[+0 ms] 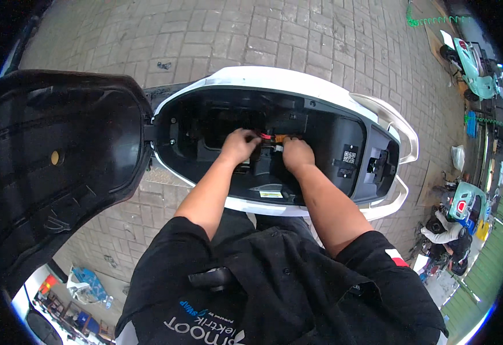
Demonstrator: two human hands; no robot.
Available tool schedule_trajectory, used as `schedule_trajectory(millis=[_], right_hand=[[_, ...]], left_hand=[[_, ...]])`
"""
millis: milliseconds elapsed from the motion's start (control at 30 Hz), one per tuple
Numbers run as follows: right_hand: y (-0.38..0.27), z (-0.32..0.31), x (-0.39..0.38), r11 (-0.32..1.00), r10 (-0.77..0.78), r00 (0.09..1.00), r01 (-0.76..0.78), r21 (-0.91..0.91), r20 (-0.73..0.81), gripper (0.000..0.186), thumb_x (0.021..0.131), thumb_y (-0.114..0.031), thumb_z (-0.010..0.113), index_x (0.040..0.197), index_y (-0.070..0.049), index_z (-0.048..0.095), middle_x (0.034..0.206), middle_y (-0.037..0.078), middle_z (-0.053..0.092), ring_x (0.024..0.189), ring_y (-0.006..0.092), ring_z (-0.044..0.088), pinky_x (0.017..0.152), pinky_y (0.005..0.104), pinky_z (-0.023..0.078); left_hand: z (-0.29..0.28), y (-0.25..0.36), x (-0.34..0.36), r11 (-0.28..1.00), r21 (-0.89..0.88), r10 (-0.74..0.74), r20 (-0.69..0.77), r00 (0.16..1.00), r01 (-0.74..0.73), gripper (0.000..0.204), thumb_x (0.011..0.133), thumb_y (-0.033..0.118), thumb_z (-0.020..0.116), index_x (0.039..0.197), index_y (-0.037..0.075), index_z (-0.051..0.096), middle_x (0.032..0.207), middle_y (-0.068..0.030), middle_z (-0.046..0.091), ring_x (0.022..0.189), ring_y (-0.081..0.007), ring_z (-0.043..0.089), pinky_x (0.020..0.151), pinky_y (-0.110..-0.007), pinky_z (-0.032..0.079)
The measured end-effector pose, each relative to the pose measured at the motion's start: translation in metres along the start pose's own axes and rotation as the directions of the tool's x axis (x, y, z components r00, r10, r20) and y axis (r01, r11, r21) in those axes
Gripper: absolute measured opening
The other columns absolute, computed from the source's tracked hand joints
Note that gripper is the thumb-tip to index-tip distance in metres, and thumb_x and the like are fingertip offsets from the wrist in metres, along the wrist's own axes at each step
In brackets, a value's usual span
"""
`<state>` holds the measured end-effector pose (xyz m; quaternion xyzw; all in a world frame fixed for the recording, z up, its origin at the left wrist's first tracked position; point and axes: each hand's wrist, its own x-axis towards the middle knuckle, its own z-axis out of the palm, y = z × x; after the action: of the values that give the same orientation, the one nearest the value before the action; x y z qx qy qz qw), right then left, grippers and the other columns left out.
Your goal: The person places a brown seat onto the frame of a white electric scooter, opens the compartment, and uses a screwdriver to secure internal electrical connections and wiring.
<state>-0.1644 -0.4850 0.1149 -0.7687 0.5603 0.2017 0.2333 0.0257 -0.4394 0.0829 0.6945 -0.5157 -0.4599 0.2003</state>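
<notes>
Both of my hands reach into the dark storage bay (326,132) of a white scooter. Fingers curled, my left hand (240,145) pinches at the left end of some red wires (266,137); its fingertips are dark and partly hidden. To the right of the wires is an orange connector-like piece (281,138). My right hand (298,154) closes its fingers at that piece's right end. A small white connector (278,148) sits just below it, beside my right hand. Exactly how wires and orange piece join is too small to tell.
The scooter's black seat (73,167) is swung up at the left. White grab rails (398,123) stick out at the right. Paving bricks (205,40) surround the scooter. Farther right stand turquoise scooters (475,69), with another person (457,244) beside one of them.
</notes>
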Motion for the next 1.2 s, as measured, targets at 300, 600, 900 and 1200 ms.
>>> schedule_trajectory(millis=[300, 600, 900, 1200], right_hand=[[-0.005, 0.014, 0.009, 0.996, 0.064, 0.996, -0.061, -0.058, 0.055, 0.032, 0.095, -0.021, 0.044, 0.098, -0.006, 0.072, 0.104, 0.016, 0.071, 0.097, 0.0315, 0.069, 0.085, 0.0454, 0.054], [-0.009, 0.006, 0.006, 0.986, 0.032, 0.996, -0.017, -0.165, 0.084, 0.027, 0.090, -0.014, 0.049, 0.091, -0.009, 0.076, 0.093, 0.015, 0.073, 0.089, 0.0309, 0.072, 0.077, 0.0434, 0.058], [-0.010, -0.006, -0.003, 0.995, -0.064, 0.995, 0.057, -0.085, -0.079, 0.033, 0.097, -0.020, 0.042, 0.126, -0.013, 0.057, 0.135, 0.022, 0.051, 0.107, 0.0365, 0.063, 0.086, 0.0455, 0.055], [-0.012, -0.016, 0.006, 0.999, -0.006, 0.999, 0.005, 0.032, 0.044, 0.040, 0.097, -0.018, 0.039, 0.133, -0.019, 0.055, 0.140, 0.023, 0.048, 0.107, 0.0407, 0.063, 0.090, 0.0480, 0.053]], left_hand=[[0.012, -0.004, -0.014, 0.995, 0.083, -0.080, 0.374, 0.924, 0.052, 0.067, 0.089, 0.025, 0.065, 0.146, 0.002, 0.038, 0.139, -0.0265, 0.049, 0.130, -0.0351, 0.048, 0.109, -0.035, 0.038], [0.010, 0.008, -0.018, 0.999, 0.023, -0.043, 0.355, 0.934, 0.037, 0.092, 0.086, 0.030, 0.068, 0.153, 0.001, 0.013, 0.142, -0.0288, 0.045, 0.133, -0.0357, 0.045, 0.111, -0.036, 0.036], [0.021, 0.024, -0.017, 0.921, 0.343, 0.026, 0.413, 0.910, -0.182, 0.097, 0.084, 0.037, 0.068, 0.154, 0.001, 0.011, 0.144, -0.0285, 0.042, 0.128, -0.0402, 0.048, 0.108, -0.039, 0.040], [-0.023, 0.010, -0.018, 0.984, -0.002, -0.173, 0.255, 0.952, 0.179, 0.067, 0.086, 0.036, 0.066, 0.143, 0.007, 0.045, 0.139, -0.0243, 0.050, 0.123, -0.0357, 0.054, 0.105, -0.041, 0.042]])
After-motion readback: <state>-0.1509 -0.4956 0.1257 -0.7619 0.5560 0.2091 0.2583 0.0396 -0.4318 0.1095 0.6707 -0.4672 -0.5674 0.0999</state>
